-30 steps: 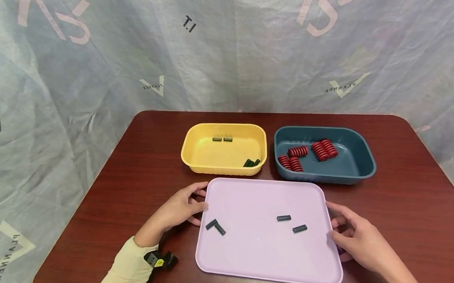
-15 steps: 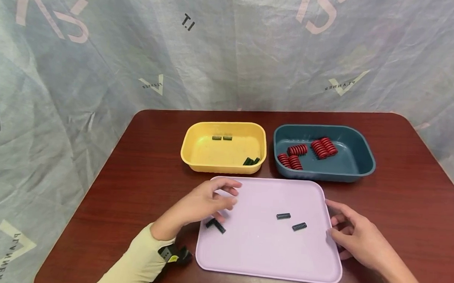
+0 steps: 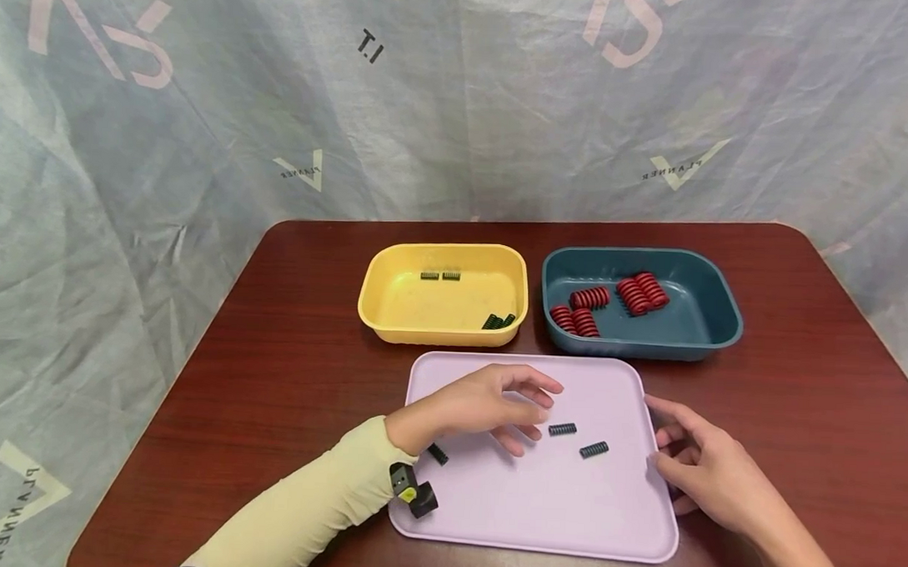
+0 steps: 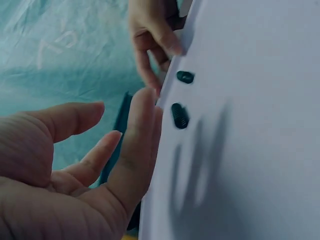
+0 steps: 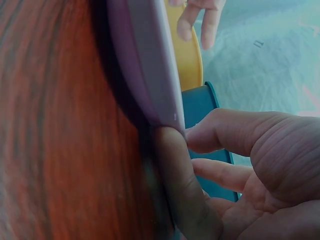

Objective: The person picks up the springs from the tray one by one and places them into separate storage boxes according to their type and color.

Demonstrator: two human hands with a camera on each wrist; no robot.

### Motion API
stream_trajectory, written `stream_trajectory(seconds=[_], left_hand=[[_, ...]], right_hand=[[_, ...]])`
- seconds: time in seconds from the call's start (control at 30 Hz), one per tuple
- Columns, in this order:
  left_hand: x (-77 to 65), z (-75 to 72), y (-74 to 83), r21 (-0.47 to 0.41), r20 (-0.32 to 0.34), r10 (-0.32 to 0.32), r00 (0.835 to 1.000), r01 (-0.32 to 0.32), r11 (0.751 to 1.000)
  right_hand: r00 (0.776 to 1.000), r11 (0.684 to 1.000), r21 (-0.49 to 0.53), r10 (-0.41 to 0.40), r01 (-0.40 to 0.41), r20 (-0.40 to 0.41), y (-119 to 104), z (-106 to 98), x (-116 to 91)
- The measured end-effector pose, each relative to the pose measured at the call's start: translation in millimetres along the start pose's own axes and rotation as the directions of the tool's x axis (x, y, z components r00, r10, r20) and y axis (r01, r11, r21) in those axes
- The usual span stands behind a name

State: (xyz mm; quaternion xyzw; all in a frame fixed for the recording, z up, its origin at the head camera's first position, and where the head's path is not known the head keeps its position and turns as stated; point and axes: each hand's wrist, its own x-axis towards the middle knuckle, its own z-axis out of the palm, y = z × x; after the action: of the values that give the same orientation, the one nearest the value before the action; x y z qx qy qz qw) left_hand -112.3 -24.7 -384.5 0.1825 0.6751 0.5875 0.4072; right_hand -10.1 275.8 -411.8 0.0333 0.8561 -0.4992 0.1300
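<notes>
A lilac tray [image 3: 544, 512] lies on the table with small dark coil springs on it. My left hand [image 3: 487, 401] hovers over the tray's middle, fingers spread and holding nothing. Just right of its fingertips lie two springs, the nearer one [image 3: 562, 429] and another [image 3: 594, 449]; both show in the left wrist view as the nearer spring [image 4: 180, 116] and the farther spring [image 4: 185, 77]. Part of a spring [image 3: 438, 454] shows beside the left wrist, which hides the spot around it. My right hand [image 3: 717, 476] grips the tray's right rim [image 5: 172, 102] between thumb and fingers.
Behind the tray stands a yellow bin [image 3: 440, 336] holding several small dark springs. To its right, a blue bin [image 3: 647, 349] contains several larger red springs [image 3: 590, 297]. The brown table [image 3: 270, 377] ends at a grey fabric backdrop [image 3: 460, 108].
My left hand has let go of the tray's left edge and moved right, over the tray's middle. The right hand stays at the right rim.
</notes>
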Motion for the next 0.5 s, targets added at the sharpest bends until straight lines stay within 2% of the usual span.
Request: stream_trajectory(seconds=[0.23, 0.4, 0.5], left_hand=[[16.0, 14.5, -9.5, -0.061, -0.004, -0.043, 0.999, 0.043, 0.997], [25.2, 23.1, -11.8, -0.031, -0.039, -0.048, 0.998, 0.046, 0.998], [29.1, 26.3, -11.2, 0.023, -0.077, -0.037, 0.996, 0.039, 0.999]], right_hand=[[1.000, 1.000, -0.020, -0.004, 0.004, -0.004, 1.2, 0.4, -0.4], [1.000, 1.000, -0.013, -0.012, 0.012, -0.001, 0.9, 0.8, -0.6], [1.000, 1.000, -0.005, -0.018, 0.018, -0.002, 0.4, 1.4, -0.9]])
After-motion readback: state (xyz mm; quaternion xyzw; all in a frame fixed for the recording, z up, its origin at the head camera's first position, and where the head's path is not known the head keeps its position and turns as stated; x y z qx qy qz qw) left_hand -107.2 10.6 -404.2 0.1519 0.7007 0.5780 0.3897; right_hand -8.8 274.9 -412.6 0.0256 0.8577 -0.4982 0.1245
